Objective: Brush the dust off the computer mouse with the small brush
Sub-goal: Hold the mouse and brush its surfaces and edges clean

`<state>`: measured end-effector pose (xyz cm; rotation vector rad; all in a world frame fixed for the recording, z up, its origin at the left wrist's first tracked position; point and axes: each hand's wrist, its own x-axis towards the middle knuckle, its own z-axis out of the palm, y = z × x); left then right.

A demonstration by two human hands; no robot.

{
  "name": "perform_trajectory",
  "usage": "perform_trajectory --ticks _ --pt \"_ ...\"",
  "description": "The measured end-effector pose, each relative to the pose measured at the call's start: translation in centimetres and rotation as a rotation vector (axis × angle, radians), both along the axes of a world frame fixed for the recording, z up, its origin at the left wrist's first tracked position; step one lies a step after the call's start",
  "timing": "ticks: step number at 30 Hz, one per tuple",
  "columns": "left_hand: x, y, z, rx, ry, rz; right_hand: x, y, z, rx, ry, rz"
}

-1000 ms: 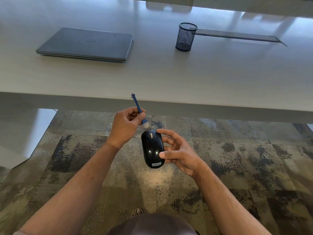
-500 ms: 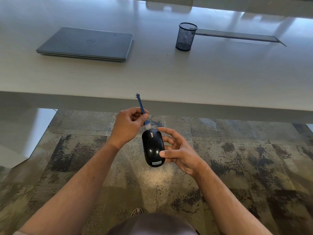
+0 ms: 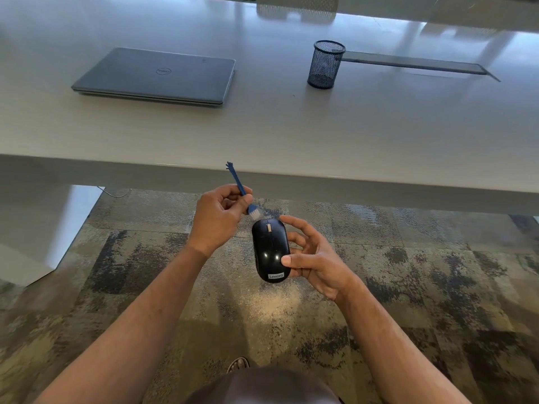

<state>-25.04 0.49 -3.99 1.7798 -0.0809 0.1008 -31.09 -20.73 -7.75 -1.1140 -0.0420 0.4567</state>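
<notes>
A broad pale bench [image 3: 291,132] fills the upper half of the view, its front edge running across just above the hands. Below it lies a mottled grey and tan carpet [image 3: 437,272]. On the bench to the left sits a closed grey laptop [image 3: 157,75], lid down, and well to its right stands a dark mesh pen cup [image 3: 325,64], upright, with a long flat dark strip [image 3: 417,63] stretching away from behind it.

In front of the bench edge, above the carpet, the right hand [image 3: 315,258] holds a black computer mouse [image 3: 270,249] in the air: the thumb presses the top near the rear, the fingers curl round its far side. The mouse points away from the person, its label at the near end. The left hand [image 3: 217,217] has its grip pinched on a small blue brush [image 3: 243,195], handle slanting up and left. The pale bristles [image 3: 254,213] sit just beside the front tip of the mouse; whether they touch it is unclear.
</notes>
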Motion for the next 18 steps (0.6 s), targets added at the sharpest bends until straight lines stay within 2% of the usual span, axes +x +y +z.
perform_trajectory --ticks 6,14,18 --pt "-0.7 0.8 0.1 -0.131 -0.021 -0.004 0.4 -0.4 0.2 0.05 0.028 -0.032" --pt "-1.8 1.5 -0.2 -0.369 -0.044 0.115 1.6 -0.3 0.8 0.074 0.021 -0.043" --pt "-2.0 1.6 0.0 -0.397 -0.046 0.126 2.6 0.0 1.4 0.103 -0.003 -0.013"
